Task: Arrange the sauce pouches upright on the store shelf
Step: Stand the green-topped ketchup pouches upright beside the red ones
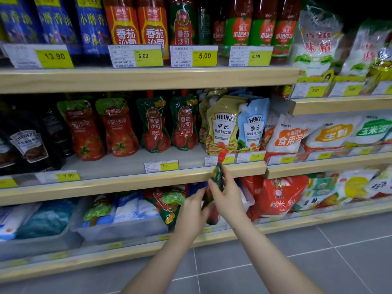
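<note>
Both hands clasp a slim green-and-red ketchup pouch with a red cap (216, 183): the right hand (226, 197) high, the left hand (194, 211) low. Held cap-up, it hangs just below the wooden middle shelf (127, 184), whose bare gap lies up-left.

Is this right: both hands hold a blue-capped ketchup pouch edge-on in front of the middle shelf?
Not quite. The head view shows the ketchup pouch has a red cap, not blue. The left hand and right hand do both hold it in front of the middle shelf.
</note>
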Available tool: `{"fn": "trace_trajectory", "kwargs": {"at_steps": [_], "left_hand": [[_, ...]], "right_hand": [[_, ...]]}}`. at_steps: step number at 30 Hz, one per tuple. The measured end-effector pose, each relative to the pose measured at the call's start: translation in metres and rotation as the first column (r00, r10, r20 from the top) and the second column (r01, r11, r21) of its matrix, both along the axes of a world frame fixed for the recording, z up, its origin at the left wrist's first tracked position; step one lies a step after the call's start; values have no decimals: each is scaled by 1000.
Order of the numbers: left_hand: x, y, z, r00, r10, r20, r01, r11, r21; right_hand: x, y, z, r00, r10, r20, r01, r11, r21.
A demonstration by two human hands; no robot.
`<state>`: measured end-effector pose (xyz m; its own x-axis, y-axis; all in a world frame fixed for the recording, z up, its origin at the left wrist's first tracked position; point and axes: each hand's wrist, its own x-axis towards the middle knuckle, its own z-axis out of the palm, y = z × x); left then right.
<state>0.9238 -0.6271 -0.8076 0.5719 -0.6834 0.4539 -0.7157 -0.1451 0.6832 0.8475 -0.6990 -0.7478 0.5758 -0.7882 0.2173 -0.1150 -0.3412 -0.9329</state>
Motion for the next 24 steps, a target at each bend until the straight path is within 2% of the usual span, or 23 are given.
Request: {"fn": "trace_trajectory", "kwargs": {"at_steps": [2, 4, 6, 10, 12, 14, 18, 24], "left_hand": [[4, 1, 4, 996, -43, -84, 43, 999, -2], [11, -1, 4, 983, -53, -174, 54, 999, 2], [16, 0, 4, 960, -70, -270, 85, 995, 46], [20, 1, 8, 823, -271, -500, 380, 916, 128], [20, 3, 10, 841, -248, -481, 352, 926, 138], [21, 5, 14, 903, -163, -398, 234, 963, 137], [28, 13, 29, 982, -26, -185, 50, 990, 130], [66, 20, 78, 996, -66, -59, 67, 998, 17]], "right_hand": [[-4, -11, 0, 1000, -16, 2, 16, 1000, 21], [-10, -20, 4, 998, -7, 62, -1, 991, 134], [-16, -27, 9, 990, 75, 119, -101, 969, 225], [-16, -29, 15, 951, 248, 187, -296, 908, 297], [-14, -31, 17, 940, 259, 224, -322, 888, 328], [-12, -31, 18, 933, 280, 225, -341, 886, 313], [-4, -25, 13, 935, 352, 42, -353, 914, 199], [24, -33, 58, 910, 357, 210, -365, 931, -4]]}}
